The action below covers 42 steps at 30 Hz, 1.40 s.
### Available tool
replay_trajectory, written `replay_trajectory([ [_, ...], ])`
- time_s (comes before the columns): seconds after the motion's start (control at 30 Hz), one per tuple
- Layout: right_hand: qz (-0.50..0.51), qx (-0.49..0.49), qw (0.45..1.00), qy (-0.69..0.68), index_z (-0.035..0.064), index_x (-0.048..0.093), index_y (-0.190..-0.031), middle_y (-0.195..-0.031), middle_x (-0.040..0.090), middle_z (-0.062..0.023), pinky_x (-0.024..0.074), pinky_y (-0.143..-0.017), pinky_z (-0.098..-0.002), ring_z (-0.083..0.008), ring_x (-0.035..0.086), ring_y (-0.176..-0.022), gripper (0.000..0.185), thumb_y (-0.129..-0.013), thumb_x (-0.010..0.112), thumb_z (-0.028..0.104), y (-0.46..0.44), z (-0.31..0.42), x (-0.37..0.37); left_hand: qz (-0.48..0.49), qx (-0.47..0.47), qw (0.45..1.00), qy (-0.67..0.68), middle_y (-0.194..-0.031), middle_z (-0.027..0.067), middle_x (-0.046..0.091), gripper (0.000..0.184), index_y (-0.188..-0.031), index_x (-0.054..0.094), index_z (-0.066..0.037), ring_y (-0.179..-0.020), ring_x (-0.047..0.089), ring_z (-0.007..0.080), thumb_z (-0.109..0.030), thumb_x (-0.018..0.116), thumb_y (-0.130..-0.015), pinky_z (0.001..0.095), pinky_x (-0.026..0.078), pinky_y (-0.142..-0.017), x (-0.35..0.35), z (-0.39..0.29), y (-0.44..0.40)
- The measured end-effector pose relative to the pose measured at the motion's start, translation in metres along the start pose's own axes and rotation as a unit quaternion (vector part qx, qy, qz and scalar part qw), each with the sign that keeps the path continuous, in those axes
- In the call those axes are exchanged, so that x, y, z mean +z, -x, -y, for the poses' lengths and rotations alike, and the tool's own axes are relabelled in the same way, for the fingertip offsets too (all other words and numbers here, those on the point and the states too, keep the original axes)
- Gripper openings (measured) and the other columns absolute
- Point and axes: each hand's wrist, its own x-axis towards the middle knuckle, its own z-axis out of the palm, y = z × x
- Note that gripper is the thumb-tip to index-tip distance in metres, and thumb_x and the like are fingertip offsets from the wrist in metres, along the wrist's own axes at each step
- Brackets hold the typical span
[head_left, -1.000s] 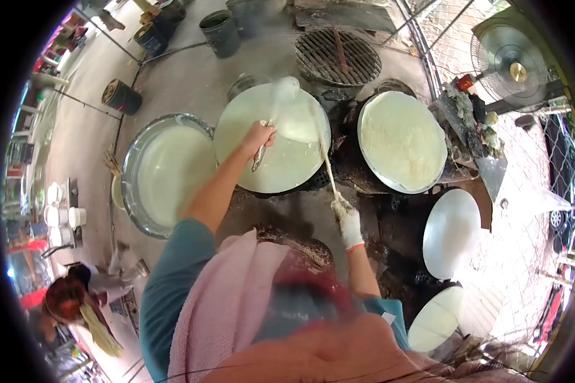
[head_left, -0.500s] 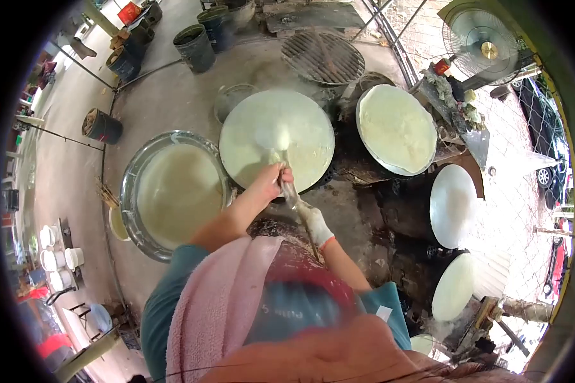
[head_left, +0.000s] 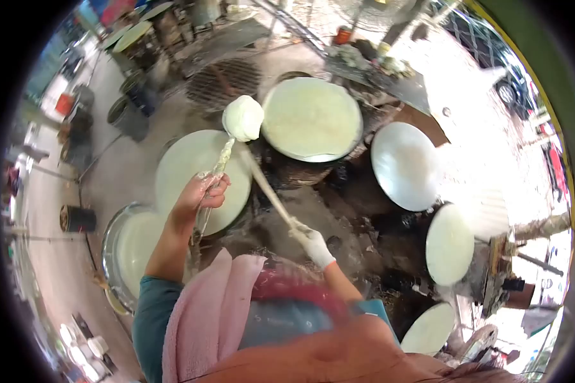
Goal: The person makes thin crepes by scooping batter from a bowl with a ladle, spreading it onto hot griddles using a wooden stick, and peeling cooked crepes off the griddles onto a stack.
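My left hand (head_left: 204,195) is closed round the handle of a ladle (head_left: 243,119), whose round bowl looks pale and coated, raised over the right side of a large pale disc-shaped pan (head_left: 195,175). In a white glove, my right hand (head_left: 310,244) grips a long wooden stick (head_left: 268,188), which slants up and left to the pan's right side, behind the ladle. Just right of the ladle bowl lies a second round pan (head_left: 312,119) with a pale yellowish surface. At the lower left, a wide metal basin (head_left: 112,246) holds pale liquid.
A silvery disc (head_left: 406,166) and two pale discs (head_left: 450,244) (head_left: 430,329) stand along the right. Behind the pans is a round metal grate (head_left: 223,85). Dark buckets (head_left: 128,118) stand at the upper left. Vegetation-like scraps lie on a board (head_left: 390,80) at the top.
The view has turned right. The ladle has risen from the pan toward the second pan. My hands, close together half a second ago, are now apart, and the stick points forward again.
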Motion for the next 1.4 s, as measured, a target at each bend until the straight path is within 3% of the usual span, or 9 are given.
replay_trajectory([
  [0.2,-0.327,-0.033,0.930,-0.164,0.0024,0.051,-0.133,-0.089,0.056,0.0084,0.0365,-0.058,-0.0132,0.0011,0.044,-0.067,0.043,-0.092,0.061,0.012,0.118,0.019,-0.197,0.161,-0.087,0.981,0.071,-0.058,-0.0080,0.036,0.027,-0.096,0.053,0.000,-0.035,0.027,0.0006,-0.026,0.044,-0.100,0.0219,0.024,-0.037,0.179,0.038,-0.136],
  [0.5,-0.428,-0.200,0.859,-0.198,-0.0034,0.042,-0.137,-0.144,0.040,-0.0065,0.0464,-0.089,-0.0221,-0.0112,0.050,-0.111,0.043,-0.095,0.050,0.001,0.093,0.035,-0.394,0.194,-0.124,0.973,-0.007,-0.059,-0.0051,0.038,0.025,-0.092,0.048,-0.001,-0.042,0.034,0.0067,-0.025,0.046,-0.099,0.0241,0.031,-0.042,0.436,0.154,-0.364],
  [0.57,-0.505,-0.148,0.832,0.176,0.0008,0.035,-0.142,-0.125,0.058,-0.0119,0.0452,-0.089,-0.0251,-0.0119,0.057,-0.102,0.053,-0.094,0.057,0.012,0.073,0.043,-0.412,0.183,-0.146,0.971,0.037,-0.060,-0.0044,0.040,0.025,-0.087,0.049,-0.003,-0.044,0.038,0.0067,-0.025,0.047,-0.098,0.0241,0.032,-0.043,0.466,0.191,-0.405],
  [0.73,-0.506,0.180,0.752,0.383,0.0164,0.043,-0.139,-0.085,0.065,-0.0139,0.0477,-0.065,-0.0365,-0.0244,0.062,-0.071,0.047,-0.095,0.054,0.029,0.051,0.045,-0.416,0.112,-0.059,0.964,-0.235,-0.070,0.0076,0.057,0.028,-0.085,0.053,-0.001,-0.053,0.054,0.0158,-0.028,0.058,-0.089,0.0316,0.043,-0.049,0.475,0.256,-0.469],
  [0.83,-0.520,-0.083,0.850,-0.009,0.0097,0.055,-0.128,-0.073,0.061,-0.0004,0.0432,-0.051,-0.0283,-0.0124,0.053,-0.056,0.044,-0.091,0.061,0.033,0.013,-0.032,-0.446,0.007,0.103,0.912,-0.397,-0.076,0.0174,0.063,0.034,-0.098,0.056,0.002,-0.062,0.062,0.0275,-0.028,0.061,-0.084,0.0393,0.048,-0.058,0.448,0.266,-0.477],
  [0.93,-0.418,0.028,0.886,-0.200,0.0083,0.067,-0.107,-0.071,0.058,0.0049,0.0341,-0.046,-0.0182,-0.0023,0.043,-0.051,0.030,-0.090,0.063,0.034,0.019,0.083,-0.385,-0.009,0.221,0.885,-0.409,-0.074,0.0167,0.063,0.033,-0.106,0.057,0.001,-0.065,0.063,0.0291,-0.025,0.060,-0.086,0.0395,0.049,-0.059,0.417,0.218,-0.451],
  [1.07,-0.491,-0.084,0.858,-0.129,-0.0003,0.063,-0.109,-0.083,0.060,0.0017,0.0423,-0.063,-0.0181,-0.0032,0.051,-0.073,0.028,-0.095,0.058,0.023,0.013,0.105,-0.379,0.006,0.300,0.888,-0.348,-0.072,0.0147,0.062,0.023,-0.107,0.059,0.001,-0.062,0.061,0.0286,-0.013,0.057,-0.089,0.0370,0.049,-0.058,0.378,0.152,-0.438],
  [1.23,-0.428,0.046,0.895,-0.114,0.0064,0.063,-0.110,-0.070,0.057,0.0026,0.0364,-0.045,-0.0198,-0.0047,0.049,-0.054,0.026,-0.092,0.059,0.025,-0.002,0.074,-0.396,-0.015,0.655,0.352,-0.669,-0.091,0.0182,0.059,0.024,-0.108,0.057,0.000,-0.078,0.059,0.0339,-0.004,0.061,-0.084,0.0393,0.050,-0.065,0.311,0.148,-0.442],
  [1.4,-0.392,-0.058,0.911,-0.111,-0.0009,0.060,-0.118,-0.089,0.064,-0.0026,0.0441,-0.063,-0.0187,-0.0064,0.056,-0.073,0.031,-0.092,0.060,0.016,-0.008,0.094,-0.404,0.074,0.449,0.737,-0.500,-0.075,0.0203,0.058,0.011,-0.090,0.055,0.002,-0.070,0.058,0.0332,-0.009,0.058,-0.089,0.0378,0.045,-0.060,0.301,0.142,-0.405],
])
